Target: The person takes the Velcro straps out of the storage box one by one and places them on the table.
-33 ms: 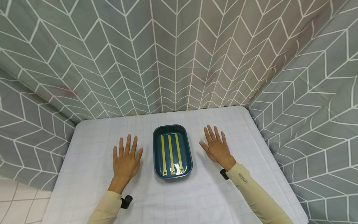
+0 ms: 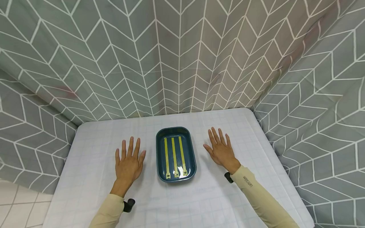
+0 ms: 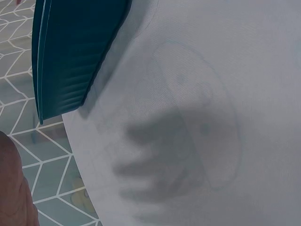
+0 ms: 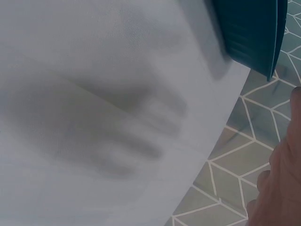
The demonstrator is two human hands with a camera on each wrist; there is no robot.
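Note:
A dark teal tray (image 2: 159, 158) sits in the middle of the white gridded table (image 2: 199, 202), and three yellow cable ties (image 2: 174, 156) lie side by side inside it. My left hand (image 2: 129, 163) lies flat on the table to the tray's left, fingers straight and spread, holding nothing. To the tray's right, my right hand (image 2: 220, 148) rests flat in the same way. Each wrist view catches the tray's outer wall (image 3: 70, 56) (image 4: 249, 33) and a hand's shadow on the tablecloth.
A grey curtain with a white chevron pattern (image 2: 182, 53) hangs close behind the table and along both sides. A small black device sits at each wrist (image 2: 129, 205) (image 2: 228, 177). Tiled floor (image 2: 17, 202) shows at the lower left.

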